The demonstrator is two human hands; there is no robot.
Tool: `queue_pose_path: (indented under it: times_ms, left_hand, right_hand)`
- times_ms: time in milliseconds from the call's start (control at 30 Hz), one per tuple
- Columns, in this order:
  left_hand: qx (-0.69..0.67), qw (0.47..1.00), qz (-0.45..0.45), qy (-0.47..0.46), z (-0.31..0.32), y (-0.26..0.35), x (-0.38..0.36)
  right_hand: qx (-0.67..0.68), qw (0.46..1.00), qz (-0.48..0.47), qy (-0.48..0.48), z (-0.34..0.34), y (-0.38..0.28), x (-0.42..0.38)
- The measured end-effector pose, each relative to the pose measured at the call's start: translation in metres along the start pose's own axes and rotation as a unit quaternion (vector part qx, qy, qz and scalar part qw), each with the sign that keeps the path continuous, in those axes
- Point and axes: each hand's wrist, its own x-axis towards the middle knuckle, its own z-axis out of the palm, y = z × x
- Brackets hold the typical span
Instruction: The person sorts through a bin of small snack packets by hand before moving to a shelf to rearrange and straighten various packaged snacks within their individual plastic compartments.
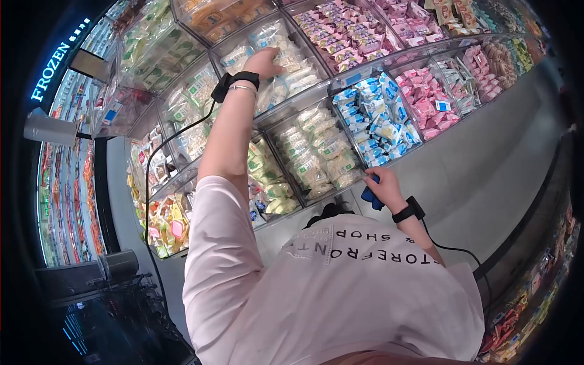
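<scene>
My left hand (266,61) reaches up into a clear bin (316,91) of white-wrapped snack packets (291,61) and lies on top of them, fingers stretched out; no packet is visibly gripped. A black wrist band with a cable sits on that arm. My right hand (384,184), also with a black band, is closed around a small blue object (368,195) at the front edge of the bin of cream packets (316,161), next to the bin of blue-and-white packets (377,118).
Sloped rows of clear bins hold wrapped sweets: pink packets (426,91) at right, yellow and green ones (267,182) at left. A grey floor strip (486,164) runs at right. A "FROZEN" sign (52,70) glows at far left, and a cart (115,286) stands at lower left.
</scene>
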Motion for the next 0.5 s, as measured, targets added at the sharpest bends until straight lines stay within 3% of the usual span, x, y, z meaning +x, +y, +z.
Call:
queue_pose_path:
  times_ms: [167, 233, 300, 367, 400, 500]
  left_hand:
    - [0.073, 0.996, 0.003, -0.043, -0.002, 0.002, 0.021]
    - [0.044, 0.994, -0.076, -0.069, -0.007, 0.012, 0.019]
    - [0.043, 0.992, -0.088, -0.074, -0.009, 0.006, 0.021]
    - [0.032, 0.998, -0.048, 0.015, -0.019, -0.001, 0.020]
    - [0.018, 0.990, -0.005, 0.140, -0.023, 0.001, 0.015]
    - [-0.005, 0.985, -0.062, 0.162, -0.048, 0.007, 0.022]
  right_hand:
    - [-0.030, 0.997, 0.060, 0.031, -0.009, 0.013, -0.021]
    - [-0.030, 0.995, 0.089, 0.040, -0.012, 0.019, -0.028]
    - [-0.040, 0.993, 0.104, 0.043, -0.012, 0.021, -0.034]
    - [-0.032, 0.991, 0.114, 0.056, -0.011, 0.023, -0.039]
    - [-0.031, 0.991, 0.116, 0.059, -0.010, 0.026, -0.041]
    - [-0.029, 0.992, 0.102, 0.068, -0.006, 0.031, -0.045]
